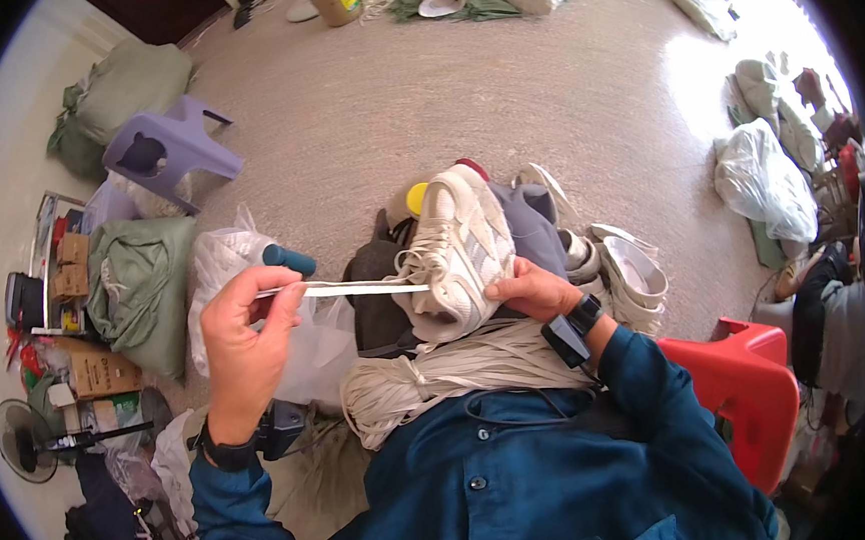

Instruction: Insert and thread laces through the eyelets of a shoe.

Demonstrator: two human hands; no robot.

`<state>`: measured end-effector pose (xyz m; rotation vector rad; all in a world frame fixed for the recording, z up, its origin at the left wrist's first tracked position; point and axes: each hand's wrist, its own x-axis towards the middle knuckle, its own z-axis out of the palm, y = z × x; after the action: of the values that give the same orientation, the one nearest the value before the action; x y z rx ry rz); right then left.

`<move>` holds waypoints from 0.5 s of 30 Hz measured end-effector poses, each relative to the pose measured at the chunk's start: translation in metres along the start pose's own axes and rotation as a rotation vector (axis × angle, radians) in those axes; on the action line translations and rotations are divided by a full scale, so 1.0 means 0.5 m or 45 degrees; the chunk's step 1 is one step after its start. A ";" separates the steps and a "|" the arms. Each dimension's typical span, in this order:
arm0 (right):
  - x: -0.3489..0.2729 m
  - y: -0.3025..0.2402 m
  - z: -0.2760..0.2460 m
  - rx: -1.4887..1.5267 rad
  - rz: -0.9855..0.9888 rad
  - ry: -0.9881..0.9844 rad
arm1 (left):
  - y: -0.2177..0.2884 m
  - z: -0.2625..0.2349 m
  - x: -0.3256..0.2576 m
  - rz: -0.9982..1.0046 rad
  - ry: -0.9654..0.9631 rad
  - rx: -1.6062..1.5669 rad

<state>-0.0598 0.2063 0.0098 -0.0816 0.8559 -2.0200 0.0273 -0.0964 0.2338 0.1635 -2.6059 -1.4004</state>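
A white and beige sneaker (470, 229) rests over my lap, toe pointing away from me and its opening toward me. My right hand (534, 291) grips its right side near the heel, thumb on top; the other fingers are mostly hidden. Between thumb and forefinger my left hand (242, 338) pinches the end of a white shoelace (359, 289). The lace runs taut, nearly level, from those fingers to the sneaker's upper. More lacing shows loosely across the tongue. A thick tied bundle of off-white laces (430, 382) lies across my lap, just below the sneaker.
Several more shoes (635, 274) sit right of my knees. A red plastic stool (752, 388) is at my right side. At left are a clear plastic bag (226, 259), a dark teal cylinder (289, 260), a green sack (141, 290), a purple stool (168, 148) and a fan (25, 439).
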 end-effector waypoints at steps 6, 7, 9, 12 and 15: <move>-0.032 -0.011 -0.016 -0.053 -0.114 0.010 | 0.011 0.024 0.023 0.191 -0.181 -0.102; -0.038 -0.025 -0.010 -0.077 -0.158 0.005 | 0.015 0.029 0.023 0.198 -0.052 -0.196; -0.069 -0.080 0.001 -0.074 -0.285 0.036 | 0.008 0.049 0.024 0.201 0.027 -0.329; -0.165 -0.191 -0.038 -0.032 -0.568 0.291 | -0.052 0.081 0.053 0.239 0.103 -0.293; -0.266 -0.294 -0.128 -0.370 -0.789 0.634 | -0.174 0.113 0.062 0.007 -0.119 -0.175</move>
<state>-0.1123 0.3934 0.0842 -0.0029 1.5906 -2.5200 -0.0139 -0.1041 0.1341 0.0741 -2.5685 -1.6160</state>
